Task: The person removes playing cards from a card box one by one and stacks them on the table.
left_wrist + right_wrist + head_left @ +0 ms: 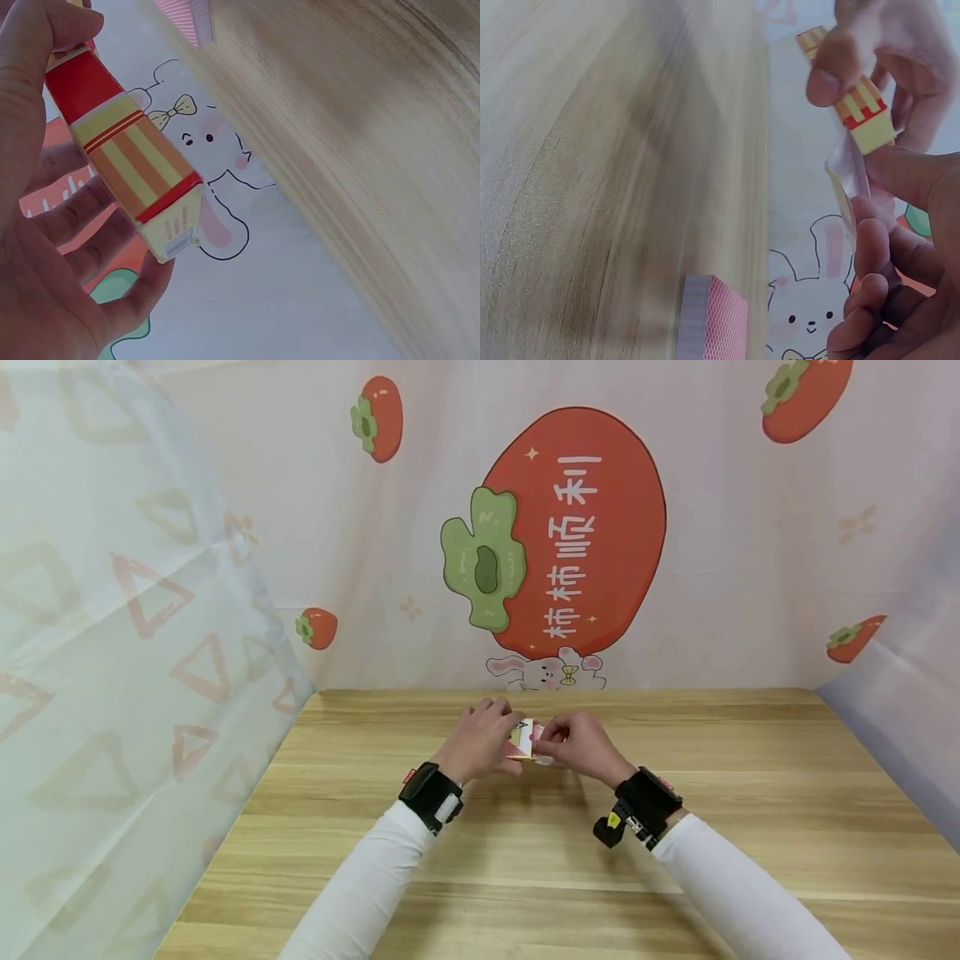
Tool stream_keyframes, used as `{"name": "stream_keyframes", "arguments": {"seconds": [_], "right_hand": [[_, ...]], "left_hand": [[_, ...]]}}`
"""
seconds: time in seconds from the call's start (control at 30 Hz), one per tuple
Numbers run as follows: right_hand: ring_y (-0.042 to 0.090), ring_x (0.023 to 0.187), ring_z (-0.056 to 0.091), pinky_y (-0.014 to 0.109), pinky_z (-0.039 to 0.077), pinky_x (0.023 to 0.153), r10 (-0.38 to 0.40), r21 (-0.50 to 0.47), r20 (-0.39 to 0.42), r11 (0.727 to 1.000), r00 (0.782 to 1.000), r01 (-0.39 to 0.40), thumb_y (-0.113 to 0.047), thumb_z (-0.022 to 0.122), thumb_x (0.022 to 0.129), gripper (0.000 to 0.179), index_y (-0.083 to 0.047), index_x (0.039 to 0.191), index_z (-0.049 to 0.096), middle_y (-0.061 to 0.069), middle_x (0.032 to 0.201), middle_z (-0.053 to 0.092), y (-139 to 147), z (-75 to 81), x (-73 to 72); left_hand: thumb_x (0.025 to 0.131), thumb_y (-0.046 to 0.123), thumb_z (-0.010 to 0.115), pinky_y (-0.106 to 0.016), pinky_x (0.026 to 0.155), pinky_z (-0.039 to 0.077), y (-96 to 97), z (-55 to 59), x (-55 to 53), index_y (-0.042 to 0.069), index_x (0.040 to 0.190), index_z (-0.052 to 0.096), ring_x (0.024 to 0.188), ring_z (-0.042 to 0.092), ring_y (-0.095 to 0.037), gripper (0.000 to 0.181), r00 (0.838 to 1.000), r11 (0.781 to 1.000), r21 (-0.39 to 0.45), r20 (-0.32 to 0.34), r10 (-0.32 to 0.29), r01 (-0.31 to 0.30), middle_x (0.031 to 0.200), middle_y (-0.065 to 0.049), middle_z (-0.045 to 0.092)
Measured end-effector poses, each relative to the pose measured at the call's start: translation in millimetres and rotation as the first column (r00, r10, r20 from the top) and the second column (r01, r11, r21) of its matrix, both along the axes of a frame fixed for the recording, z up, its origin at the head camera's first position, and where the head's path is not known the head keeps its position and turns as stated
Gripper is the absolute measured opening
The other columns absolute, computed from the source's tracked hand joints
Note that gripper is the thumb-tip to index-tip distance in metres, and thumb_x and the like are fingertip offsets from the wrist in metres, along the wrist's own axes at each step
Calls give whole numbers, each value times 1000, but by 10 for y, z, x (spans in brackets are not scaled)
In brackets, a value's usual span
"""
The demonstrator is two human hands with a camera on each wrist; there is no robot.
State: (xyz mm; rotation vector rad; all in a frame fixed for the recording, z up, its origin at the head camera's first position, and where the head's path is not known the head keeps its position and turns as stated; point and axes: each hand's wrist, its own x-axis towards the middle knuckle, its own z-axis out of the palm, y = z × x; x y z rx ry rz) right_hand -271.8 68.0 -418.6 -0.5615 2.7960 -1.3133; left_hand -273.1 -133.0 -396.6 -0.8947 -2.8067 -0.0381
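Observation:
My left hand (483, 739) grips a small playing card box (139, 150) with orange and yellow stripes and red bands. The thumb lies on one side of it and the fingers spread along the other. A letter A shows on the face of the box in the head view. At the box's end, my right hand (585, 747) pinches a thin pale flap-like piece (844, 176) between thumb and fingers. The right wrist view has the box tilted between the two hands, with my left thumb (829, 79) across it.
A stack of cards with pink patterned backs (724, 322) sits on the wooden table (540, 877) near its far edge. Behind the table hangs a pale cloth backdrop (720, 568) printed with persimmons and a rabbit.

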Motion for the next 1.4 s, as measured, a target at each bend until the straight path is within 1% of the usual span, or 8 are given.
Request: {"name": "stream_keyframes", "arguments": {"seconds": [0.23,0.47,0.7,0.83,1.0,1.2,1.27,1.4], "right_hand": [[25,69,57,32,48,61,-15,-114,159,993,987,33,-35,70,78,23,-12,80,67,7,77,60,49,2,-2],[22,74,52,31,44,64,-41,-111,206,992,978,64,-36,70,78,24,-12,84,68,8,83,62,115,51,2],[28,77,51,31,41,63,-50,-122,249,989,967,83,-36,70,77,28,-10,87,68,15,88,61,176,67,12],[30,80,51,31,41,64,-61,-125,260,987,964,96,-37,70,77,29,-10,88,68,14,88,62,211,47,5],[26,79,51,31,42,64,-64,-128,253,987,965,99,-36,70,78,29,-9,89,68,8,86,62,251,33,-3],[22,76,49,32,40,64,-62,-108,226,990,972,88,-33,68,81,21,-13,87,68,3,85,64,273,56,17],[22,76,50,32,41,64,-83,-85,219,991,972,104,-35,69,79,22,-14,88,68,3,86,64,272,71,23],[23,76,49,32,41,61,-106,-42,131,993,986,112,-39,71,75,32,-14,93,64,6,84,58,280,100,14]], "left_hand": [[60,63,72,-44,82,39,-12,8,-13,17,126,55,102,44,-21,82,1000,1000,16,-4,1,-1,107,0,47],[61,63,71,-44,83,38,-36,40,-11,18,126,54,104,43,-22,82,1000,999,29,7,16,-16,110,-1,49],[59,65,71,-43,82,38,-71,32,-26,19,126,55,104,44,-21,82,1000,999,23,-6,27,-27,108,1,48],[59,64,72,-43,82,38,-86,15,-41,19,126,55,104,44,-20,82,1000,999,35,-8,23,-23,108,1,48],[59,64,72,-43,83,38,-104,-3,-55,19,126,55,104,44,-20,82,999,999,31,-6,32,-32,108,1,49],[59,64,72,-42,82,38,-123,-1,-47,20,126,54,103,43,-20,82,999,999,26,3,38,-38,107,1,48],[59,63,73,-42,81,38,-125,2,-45,20,126,54,103,43,-20,82,999,999,21,9,41,-41,107,1,48],[59,59,75,-43,82,38,-130,4,-45,19,126,54,103,43,-20,81,999,999,26,17,40,-40,108,0,48]]}}
